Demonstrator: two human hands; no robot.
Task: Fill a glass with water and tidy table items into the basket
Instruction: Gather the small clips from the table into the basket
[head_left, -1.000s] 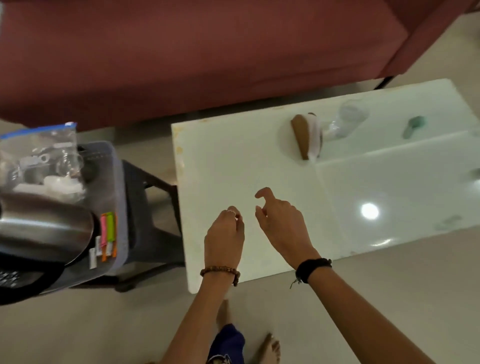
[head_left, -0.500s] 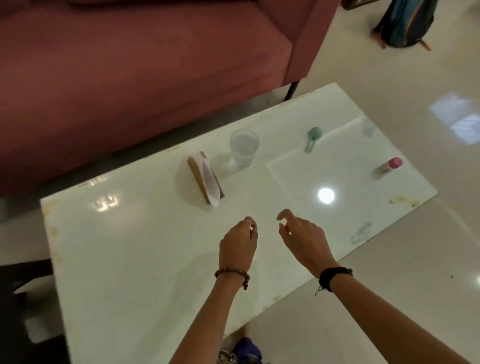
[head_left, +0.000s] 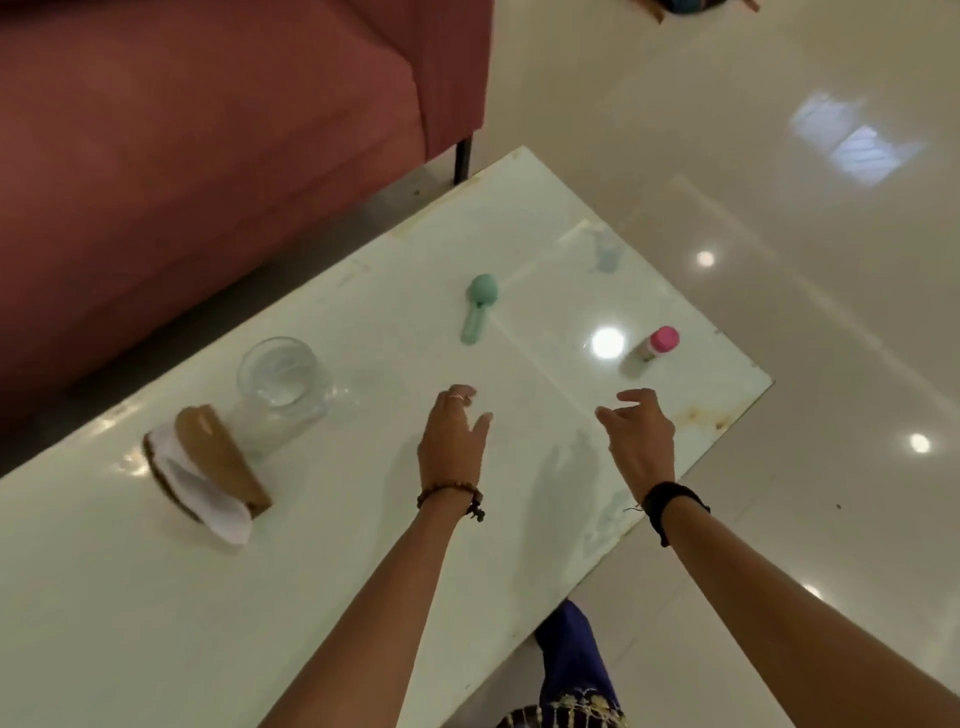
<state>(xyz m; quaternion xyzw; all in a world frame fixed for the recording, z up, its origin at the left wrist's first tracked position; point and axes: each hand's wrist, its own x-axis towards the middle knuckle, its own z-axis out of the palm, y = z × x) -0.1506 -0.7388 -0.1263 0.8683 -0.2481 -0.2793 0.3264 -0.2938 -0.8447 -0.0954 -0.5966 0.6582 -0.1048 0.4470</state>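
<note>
A clear glass with water in it stands on the white table, left of centre. Beside it on the left sits a brown napkin holder with white napkins. A green scoop lies farther back, and a small bottle with a pink cap lies near the right edge. My left hand hovers over the table's middle with loosely bent fingers, holding nothing. My right hand reaches toward the pink-capped bottle, fingers spread and empty. No basket is in view.
A dark red sofa runs along the table's far side, with one black leg near the table corner. Glossy tiled floor lies to the right. A faint blue smear marks the table's far right part.
The view has swung right, away from the stool with the basket. Both hands have moved forward and right over the table, and the fingers of both have opened out.
</note>
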